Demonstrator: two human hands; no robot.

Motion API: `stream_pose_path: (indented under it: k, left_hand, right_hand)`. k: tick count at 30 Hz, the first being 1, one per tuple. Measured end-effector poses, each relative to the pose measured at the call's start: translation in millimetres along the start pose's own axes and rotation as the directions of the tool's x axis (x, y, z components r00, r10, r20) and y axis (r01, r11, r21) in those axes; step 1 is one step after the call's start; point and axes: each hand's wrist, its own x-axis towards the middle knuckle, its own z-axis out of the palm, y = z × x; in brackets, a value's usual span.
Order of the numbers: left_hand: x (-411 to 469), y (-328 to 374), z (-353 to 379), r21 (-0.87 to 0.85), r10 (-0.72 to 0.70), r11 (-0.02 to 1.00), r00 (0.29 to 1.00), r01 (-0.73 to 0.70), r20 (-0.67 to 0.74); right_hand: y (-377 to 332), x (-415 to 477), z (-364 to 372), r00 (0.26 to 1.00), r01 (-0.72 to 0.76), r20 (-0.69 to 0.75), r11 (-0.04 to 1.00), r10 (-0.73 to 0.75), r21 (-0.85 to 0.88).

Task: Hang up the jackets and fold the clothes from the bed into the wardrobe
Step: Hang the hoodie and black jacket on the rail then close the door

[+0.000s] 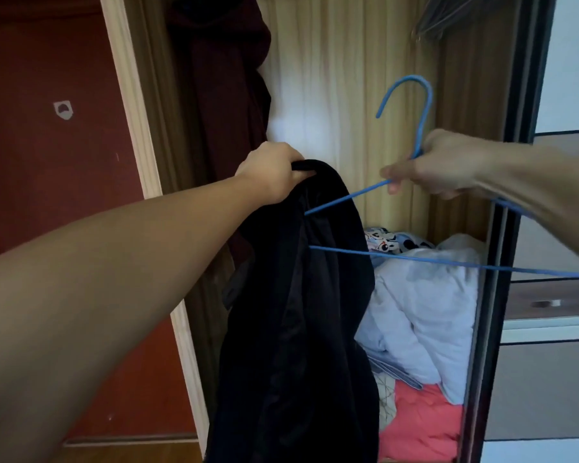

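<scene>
My left hand [271,172] grips the black jacket [298,312]; my right hand [428,165] holds the blue hanger [415,128]; the wardrobe [348,78] holds crumpled bedding [425,312].

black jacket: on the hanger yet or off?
Partly on. One arm of the blue hanger is inside the black jacket; the other arm is bare.
</scene>
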Motion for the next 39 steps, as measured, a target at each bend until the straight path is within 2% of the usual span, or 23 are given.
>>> stream_pose_path:
  k: [4, 7, 10, 16, 22, 23, 25, 27, 28, 29, 30, 31, 32, 33, 34, 35, 36, 37, 38, 39]
  left_hand:
    - [3.6, 15.4, 5.0, -0.094, -0.010, 0.996, 1.000, 0.010, 0.000]
    - [-1.2, 19.6, 12.3, -0.209, -0.033, 0.977, 0.999, 0.033, 0.004]
    - [-6.9, 26.4, 22.2, -0.347, -0.027, 0.936, 0.994, 0.064, 0.109]
    - [-8.7, 31.5, 20.3, -0.341, -0.010, 0.937, 0.980, 0.078, 0.197]
    - [-11.5, 31.2, 18.7, -0.387, -0.006, 0.913, 0.952, 0.130, 0.305]
    - [-13.1, 27.9, 21.2, -0.388, -0.004, 0.912, 0.949, 0.132, 0.314]
    - [-16.9, 20.2, 26.9, -0.355, -0.008, 0.927, 0.954, 0.119, 0.300]
    - [-18.6, 12.7, 31.6, -0.314, -0.008, 0.945, 0.966, 0.091, 0.257]
    - [-19.1, 9.5, 31.8, -0.300, -0.013, 0.950, 0.974, 0.082, 0.227]
    - [-18.6, 6.3, 30.2, -0.287, -0.026, 0.954, 0.980, 0.083, 0.197]
    - [-18.2, 3.6, 27.5, -0.274, -0.048, 0.957, 0.984, 0.095, 0.174]
    - [-17.1, 1.2, 24.4, -0.259, -0.073, 0.960, 0.986, 0.111, 0.153]
    - [-16.1, -0.4, 20.7, -0.244, -0.090, 0.962, 0.988, 0.119, 0.130]
    - [-14.8, -1.0, 17.7, -0.231, -0.095, 0.966, 0.990, 0.118, 0.108]
    - [-13.1, -0.6, 14.8, -0.227, -0.089, 0.968, 0.992, 0.107, 0.089]
    - [-11.9, 0.5, 12.7, -0.228, -0.080, 0.969, 0.994, 0.096, 0.075]
    - [-11.0, 1.8, 10.4, -0.228, -0.072, 0.970, 0.995, 0.085, 0.066]
    - [-10.9, 3.2, 7.9, -0.226, -0.065, 0.971, 0.996, 0.076, 0.056]
    - [-11.5, 3.4, 5.2, -0.226, -0.061, 0.972, 0.997, 0.069, 0.045]
    - [-12.7, 3.0, 2.4, -0.230, -0.056, 0.971, 0.998, 0.062, 0.032]
  right_hand:
    - [-6.0, -5.9, 53.9, 0.993, 0.107, 0.062, 0.993, -0.104, -0.046]
    - [2.8, 2.2, 70.6, 0.993, 0.119, -0.019, 0.988, -0.117, 0.097]
    - [1.2, 8.6, 75.0, 0.988, 0.139, -0.107, 0.955, -0.114, 0.262]
    - [12.8, 10.5, 81.9, 0.979, 0.188, -0.144, 0.899, -0.142, 0.396]
    - [23.9, 5.4, 68.3, 0.980, 0.198, -0.097, 0.884, -0.174, 0.424]
    - [26.6, 5.0, 68.6, 0.975, 0.219, -0.107, 0.901, -0.193, 0.375]
    - [37.0, 3.5, 73.7, 0.929, 0.320, -0.234, 0.941, -0.287, 0.114]
    - [60.9, -5.2, 80.3, 0.785, 0.371, -0.445, 0.902, -0.431, -0.220]
    - [75.0, -13.9, 84.7, 0.701, 0.382, -0.497, 0.858, -0.511, -0.343]
    - [90.3, -23.8, 91.9, 0.639, 0.411, -0.486, 0.798, -0.597, -0.440]
    - [102.9, -35.5, 101.7, 0.619, 0.439, -0.415, 0.731, -0.667, -0.522]
    - [118.3, -42.6, 116.1, 0.605, 0.483, -0.315, 0.652, -0.731, -0.584]
    - [130.4, -47.9, 130.9, 0.625, 0.518, -0.211, 0.601, -0.752, -0.608]
    - [138.4, -50.3, 145.6, 0.666, 0.523, -0.138, 0.591, -0.733, -0.615]
    - [139.4, -50.3, 158.4, 0.750, 0.461, -0.125, 0.649, -0.649, -0.605]
    - [136.3, -47.8, 169.1, 0.837, 0.342, -0.180, 0.750, -0.517, -0.567]
    - [128.7, -44.3, 175.5, 0.914, 0.182, -0.247, 0.869, -0.322, -0.459]
    - [123.7, -37.3, 180.7, 0.948, 0.032, -0.292, 0.953, -0.125, -0.302]
    - [118.8, -29.6, 184.1, 0.955, -0.065, -0.294, 0.989, 0.024, -0.131]
    - [117.1, -18.7, 188.4, 0.968, -0.099, -0.230, 0.995, 0.103, 0.030]
